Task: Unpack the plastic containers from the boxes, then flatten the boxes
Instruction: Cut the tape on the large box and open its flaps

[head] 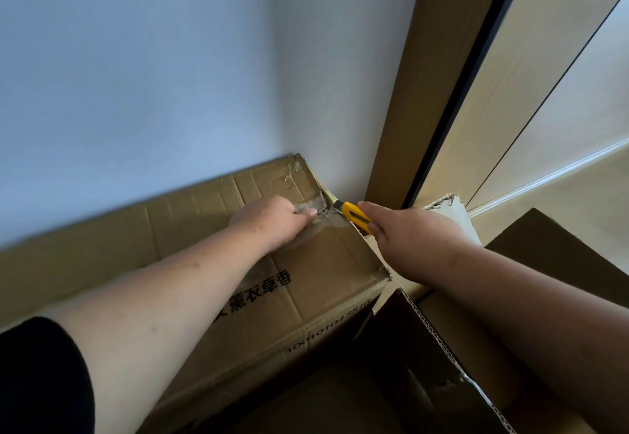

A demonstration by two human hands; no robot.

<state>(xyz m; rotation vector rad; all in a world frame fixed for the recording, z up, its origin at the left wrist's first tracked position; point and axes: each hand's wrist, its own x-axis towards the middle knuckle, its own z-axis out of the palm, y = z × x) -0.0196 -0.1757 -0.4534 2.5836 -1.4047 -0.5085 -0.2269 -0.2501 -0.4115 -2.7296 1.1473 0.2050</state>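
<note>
1. Cardboard is filling most of what we are seeing: a large closed brown corrugated box with black printed characters [238, 246] is sitting against the pale blue-white wall [170, 76], tucked into the corner beside a tan wooden door frame [425, 93].
2. We are reaching both bare arms out over this box, and a black sleeve [41, 379] is showing on our left upper arm.
3. Our left hand [272, 221] is lying knuckles-up on the box top near its far right end, fingers curled and the fingertips pinching or pressing the crinkled clear packing tape [308, 207] there; we cannot tell whether it is really gripping the tape.
4. Our right hand [408, 229] is gripping a yellow plastic utility knife [355, 217], fingers wrapped around its handle, with the blade end meeting the box's top right edge by the tape, just beside the left fingertips.
5. Nearer to us on the right, a second brown corrugated box with open flaps [442, 348] is standing just beside the first, its dark interior partly showing; we cannot make out any plastic containers inside it.
6. Behind our right hand, a white torn-edged cardboard piece [456, 210] is standing upright.
</note>
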